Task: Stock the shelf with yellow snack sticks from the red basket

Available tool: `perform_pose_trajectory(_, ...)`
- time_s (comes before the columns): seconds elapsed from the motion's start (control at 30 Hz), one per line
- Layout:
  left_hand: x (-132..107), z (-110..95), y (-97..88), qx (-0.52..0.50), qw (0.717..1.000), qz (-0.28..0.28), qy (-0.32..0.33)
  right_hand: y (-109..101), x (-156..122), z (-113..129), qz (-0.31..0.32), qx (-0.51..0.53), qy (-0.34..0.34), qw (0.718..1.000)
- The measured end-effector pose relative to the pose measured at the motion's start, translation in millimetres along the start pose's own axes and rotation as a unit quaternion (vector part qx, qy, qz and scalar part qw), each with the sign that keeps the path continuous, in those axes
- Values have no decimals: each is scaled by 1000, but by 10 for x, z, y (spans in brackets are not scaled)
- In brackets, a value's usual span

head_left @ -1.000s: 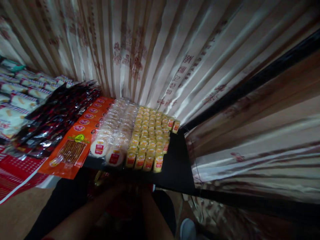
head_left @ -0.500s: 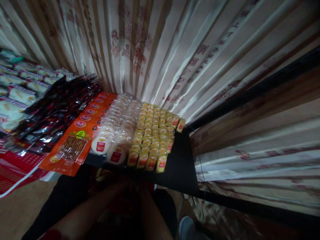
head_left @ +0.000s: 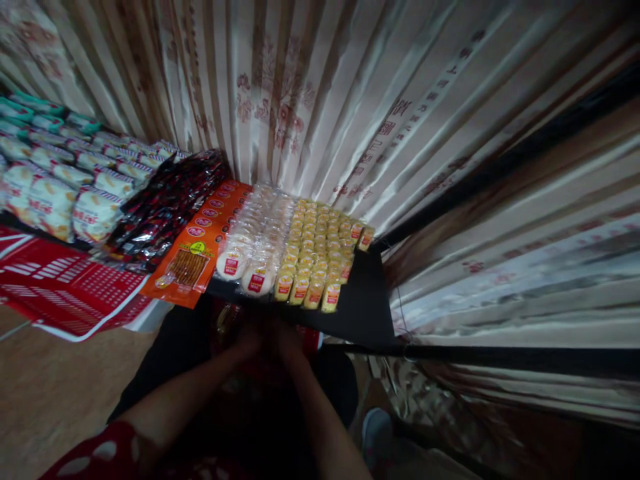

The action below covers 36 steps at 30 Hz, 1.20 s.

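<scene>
My left hand [head_left: 251, 339] and my right hand [head_left: 286, 339] are close together in deep shadow, low between my knees and just below the front edge of the black shelf [head_left: 367, 293]. The fingers of both are lost in the dark, so I cannot tell whether they hold anything. A red thing with a pale edge [head_left: 313, 337] shows beside my right hand. Next to my left hand is a shiny, gold-toned wrapped item [head_left: 227, 320], too dim to name. Above the hands, yellow wrapped snacks [head_left: 315, 257] and clear-wrapped round white crackers [head_left: 255, 243] stand in rows on the shelf.
Left along the shelf lie an orange snack packet [head_left: 193, 257], dark shiny packets [head_left: 170, 207] and several white packets [head_left: 95, 213]. A red plastic basket [head_left: 85, 283] sits below them. A patterned curtain [head_left: 320, 107] hangs behind, and a black bar [head_left: 500, 163] crosses at right.
My view has shifted, so the shelf goods appear higher and further right, and more of the red basket shows. Both hands stay close together under the shelf edge.
</scene>
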<state>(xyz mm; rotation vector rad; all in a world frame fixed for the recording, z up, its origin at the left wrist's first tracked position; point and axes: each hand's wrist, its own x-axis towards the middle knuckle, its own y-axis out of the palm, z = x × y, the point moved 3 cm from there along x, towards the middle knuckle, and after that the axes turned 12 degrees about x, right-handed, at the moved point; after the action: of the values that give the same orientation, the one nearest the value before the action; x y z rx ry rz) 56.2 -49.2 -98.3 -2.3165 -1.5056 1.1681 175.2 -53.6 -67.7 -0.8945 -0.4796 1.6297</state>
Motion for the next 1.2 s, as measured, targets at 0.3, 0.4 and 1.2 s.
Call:
perform_pose_trajectory(0.3, -393, 147, -23, -39, 997, 4, 67, -273, -568, 52, -98, 173, -63, 978)
perform_pose_trajectory(0.4, -475, 56, -61, -81, 992, -3, 92, -308, -666, -15, -166, 262, -51, 949)
perform_pose_trajectory(1.2, -804, -1696, -54, -97, 965, 30, 240, -1018, -901, -125, -365, 283, -17, 887)
